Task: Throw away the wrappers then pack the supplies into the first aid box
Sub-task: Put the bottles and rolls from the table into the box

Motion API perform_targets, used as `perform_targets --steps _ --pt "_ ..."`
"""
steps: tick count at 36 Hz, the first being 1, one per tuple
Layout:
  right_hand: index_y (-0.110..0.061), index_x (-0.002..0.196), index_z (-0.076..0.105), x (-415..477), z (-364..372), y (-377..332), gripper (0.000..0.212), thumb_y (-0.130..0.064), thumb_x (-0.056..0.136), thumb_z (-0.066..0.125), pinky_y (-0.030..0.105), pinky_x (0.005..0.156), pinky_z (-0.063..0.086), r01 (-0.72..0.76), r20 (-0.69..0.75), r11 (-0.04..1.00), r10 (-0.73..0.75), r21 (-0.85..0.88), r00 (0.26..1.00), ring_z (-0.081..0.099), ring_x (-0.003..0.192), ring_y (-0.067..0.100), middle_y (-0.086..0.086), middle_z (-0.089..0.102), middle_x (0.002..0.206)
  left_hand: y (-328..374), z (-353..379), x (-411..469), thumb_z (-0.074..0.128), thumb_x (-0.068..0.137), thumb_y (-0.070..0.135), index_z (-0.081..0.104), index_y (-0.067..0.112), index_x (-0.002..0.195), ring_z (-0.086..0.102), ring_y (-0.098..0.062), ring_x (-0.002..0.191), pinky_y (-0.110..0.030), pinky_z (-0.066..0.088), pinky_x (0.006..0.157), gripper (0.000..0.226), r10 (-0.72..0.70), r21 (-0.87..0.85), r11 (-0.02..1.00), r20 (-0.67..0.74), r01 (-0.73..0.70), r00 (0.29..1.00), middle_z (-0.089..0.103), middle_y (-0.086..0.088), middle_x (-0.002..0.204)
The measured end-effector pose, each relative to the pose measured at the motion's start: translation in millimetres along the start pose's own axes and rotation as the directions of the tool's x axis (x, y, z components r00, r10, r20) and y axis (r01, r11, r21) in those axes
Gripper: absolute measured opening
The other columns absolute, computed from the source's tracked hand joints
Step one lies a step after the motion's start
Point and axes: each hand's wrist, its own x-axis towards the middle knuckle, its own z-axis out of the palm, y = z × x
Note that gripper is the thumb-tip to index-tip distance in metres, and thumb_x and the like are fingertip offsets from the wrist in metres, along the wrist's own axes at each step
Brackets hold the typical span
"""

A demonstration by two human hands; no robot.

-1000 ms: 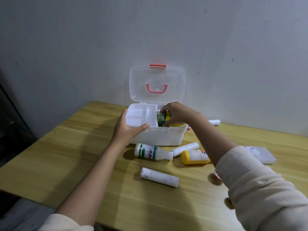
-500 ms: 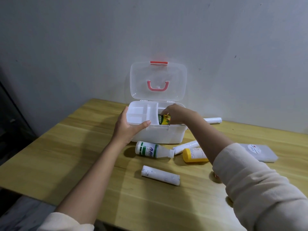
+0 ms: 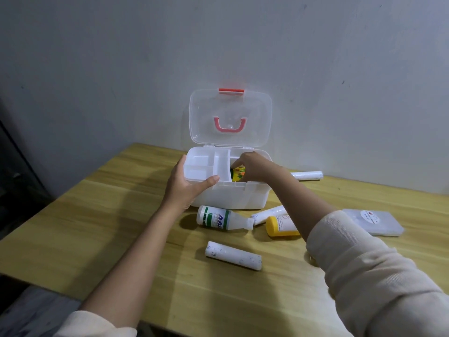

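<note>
**A:** Status at the left side of the bench?

**B:** The left hand braces the first aid box at its left front corner, as it did a second ago. Thumb lies along the front rim and the fingers wrap the side wall: clamped on the box, no change.

**A:** And the change itself?

**B:** The right hand has gone lower into the right-hand compartment. The small yellow-green bottle it carries now sits below the rim line, where a second ago it stood above it. The fingers remain closed around the bottle (the contact itself is partly hidden by the tray divider).

**A:** Meaning for the task?

**B:** First item is nearly seated; release appears to be the next action. No wrappers are visible on the bench.

**A:** Items outstanding?

**B:** In front of the box: white bottle, near gauze roll, a second roll, yellow bottle. Further right: far roll by the wall, flat clear case. All unmoved, all outside the box
</note>
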Motion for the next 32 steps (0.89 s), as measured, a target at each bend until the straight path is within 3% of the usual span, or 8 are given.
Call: perform_targets --steps 5,8,13,16,20,23,28,32 --pt "-0.011 0.123 0.059 -17.4 -22.9 10.4 0.054 -0.021 0.073 0.076 0.027 0.096 0.042 -0.014 -0.112 0.96 0.047 0.28 0.993 0.055 0.117 0.022 0.008 0.061 0.128 -0.3 -1.1 0.5 0.081 0.051 0.06 0.039 0.022 0.14 0.043 -0.01 0.123 -0.027 0.041 0.095 0.105 -0.013 0.037 0.999 -0.022 0.014 1.0 0.04 0.01 0.137" --pt "-0.01 0.117 0.063 -41.6 -37.8 29.1 0.044 -0.018 0.075 0.074 0.031 0.097 0.048 -0.011 -0.249 0.896 0.135 0.444 0.959 0.06 0.111 0.022 0.01 0.065 0.12 -5.5 -0.9 2.1 0.081 0.05 0.066 0.047 0.021 0.133 0.051 -0.018 0.12 -0.039 0.048 0.099 0.099 -0.025 0.039 0.999 -0.032 0.026 0.999 0.05 0.001 0.134" --pt "-0.011 0.116 0.062 -103.5 -34.3 82.9 0.043 -0.015 0.075 0.074 0.035 0.102 0.045 -0.115 -0.246 0.752 0.351 0.649 0.903 0.057 0.115 0.017 0.007 0.064 0.121 -3.5 6.3 -6.7 0.083 0.061 0.048 0.038 0.021 0.141 0.047 -0.014 0.121 -0.033 0.043 0.098 0.095 -0.008 -0.055 0.999 -0.064 0.005 0.998 0.046 0.005 0.136" --pt "-0.014 0.118 0.061 -148.2 -19.7 117.9 0.049 -0.016 0.072 0.077 0.034 0.104 0.041 -0.254 -0.146 0.727 0.438 0.637 0.887 0.055 0.117 0.016 0.005 0.063 0.124 -4.2 12.6 -10.0 0.081 0.072 0.036 0.031 0.019 0.146 0.043 -0.014 0.126 -0.028 0.038 0.097 0.091 -0.018 -0.096 0.995 -0.097 0.009 0.995 0.042 0.003 0.141" --pt "-0.022 0.128 0.053 -199.7 0.8 151.2 0.064 -0.016 0.07 0.078 0.034 0.104 0.036 -0.481 0.07 0.716 0.522 0.506 0.85 0.048 0.125 0.022 0.004 0.053 0.136 -6.1 16.8 -13.4 0.076 0.076 0.04 0.025 0.021 0.148 0.037 -0.017 0.135 -0.026 0.034 0.099 0.09 -0.029 -0.106 0.994 -0.119 0.016 0.992 0.036 0.0 0.15" --pt "-0.021 0.134 0.046 -223.2 14.4 164.3 0.07 -0.011 0.072 0.077 0.031 0.104 0.034 -0.543 0.173 0.689 0.532 0.48 0.829 0.043 0.129 0.024 0.009 0.043 0.142 -7.0 18.7 -15.3 0.075 0.077 0.041 0.024 0.022 0.148 0.036 -0.018 0.135 -0.028 0.034 0.101 0.089 -0.025 -0.116 0.993 -0.137 0.009 0.99 0.035 0.0 0.15" --pt "-0.017 0.136 0.045 -232.4 20.1 169.3 0.07 -0.018 0.073 0.077 0.025 0.096 0.032 -0.527 0.096 0.726 0.546 0.442 0.832 0.045 0.126 0.024 0.008 0.045 0.141 -6.3 21.8 -17.6 0.074 0.079 0.038 0.026 0.022 0.147 0.04 -0.009 0.122 -0.025 0.035 0.096 0.085 -0.024 -0.133 0.991 -0.151 0.004 0.988 0.041 0.001 0.145" --pt "-0.016 0.128 0.053 -228.0 22.1 165.8 0.073 -0.034 0.064 0.082 0.03 0.099 0.041 -0.549 0.027 0.718 0.597 0.427 0.802 0.053 0.119 0.024 0.007 0.054 0.133 -7.7 21.9 -16.4 0.075 0.078 0.04 0.027 0.022 0.147 0.044 -0.017 0.128 -0.028 0.038 0.1 0.086 -0.035 -0.139 0.99 -0.165 0.012 0.986 0.043 0.0 0.144"
